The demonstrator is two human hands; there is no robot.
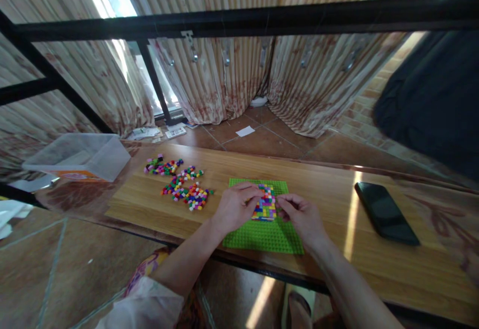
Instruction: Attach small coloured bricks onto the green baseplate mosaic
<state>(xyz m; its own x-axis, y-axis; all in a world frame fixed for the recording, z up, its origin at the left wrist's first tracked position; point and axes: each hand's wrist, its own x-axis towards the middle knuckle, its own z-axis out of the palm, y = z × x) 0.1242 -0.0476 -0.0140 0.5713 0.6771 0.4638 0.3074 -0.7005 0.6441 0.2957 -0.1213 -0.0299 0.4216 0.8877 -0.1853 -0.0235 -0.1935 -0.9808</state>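
Note:
A green baseplate [262, 236] lies on the wooden table [322, 189], with a patch of small multicoloured bricks [265, 206] pressed onto its middle. My left hand [235, 206] rests on the plate's left part, fingers curled and touching the patch's left edge. My right hand [301, 215] sits at the patch's right edge with fingertips pinched together; whether a brick is in them is hidden. Loose coloured bricks [183, 186] are scattered on the table to the left of the plate.
A clear plastic box [80, 157] stands at the table's far left. A black phone [385, 212] lies flat on the right. A black metal frame [239, 19] crosses above; curtains and tiled floor lie behind. My knees show below the front edge.

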